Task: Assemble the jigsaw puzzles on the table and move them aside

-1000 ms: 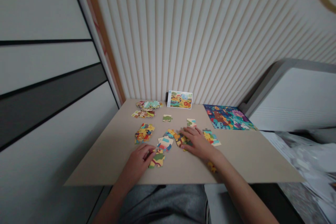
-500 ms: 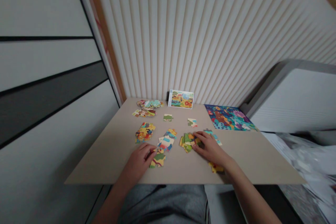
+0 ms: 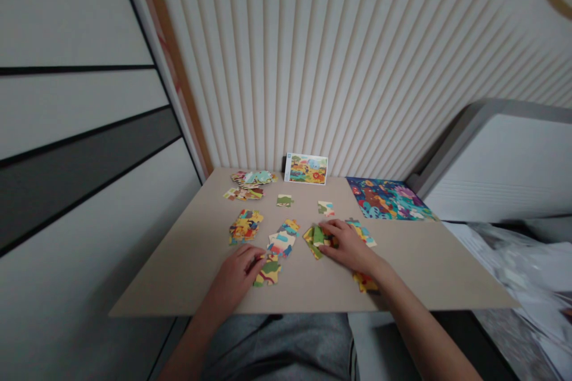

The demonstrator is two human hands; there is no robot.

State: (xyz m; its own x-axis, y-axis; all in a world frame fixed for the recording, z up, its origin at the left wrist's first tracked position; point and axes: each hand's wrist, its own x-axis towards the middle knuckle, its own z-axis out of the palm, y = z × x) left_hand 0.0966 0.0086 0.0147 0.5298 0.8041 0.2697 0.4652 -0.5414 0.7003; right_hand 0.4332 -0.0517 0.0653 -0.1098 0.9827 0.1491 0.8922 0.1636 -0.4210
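Observation:
My right hand (image 3: 349, 248) lies with its fingertips on a small heap of green and yellow jigsaw pieces (image 3: 316, 239), and more pieces (image 3: 361, 233) sit just past its fingers. Under my right wrist is a yellow and red piece (image 3: 365, 281). My left hand (image 3: 233, 278) is curled at the edge of a patterned group of pieces (image 3: 268, 271). Whether it holds one is hidden. Other piece groups (image 3: 246, 227) (image 3: 281, 242) lie between my hands.
A picture card (image 3: 305, 168) leans on the wall at the back of the beige table (image 3: 179, 274). Beside it lies a blue floral puzzle (image 3: 388, 199). Loose pieces (image 3: 252, 184) are heaped at back left. Crumpled plastic lies beyond the right edge.
My right hand has pushed the heap of pieces rightward across the table and now rests slightly back from its furthest position. My left hand has stayed almost still.

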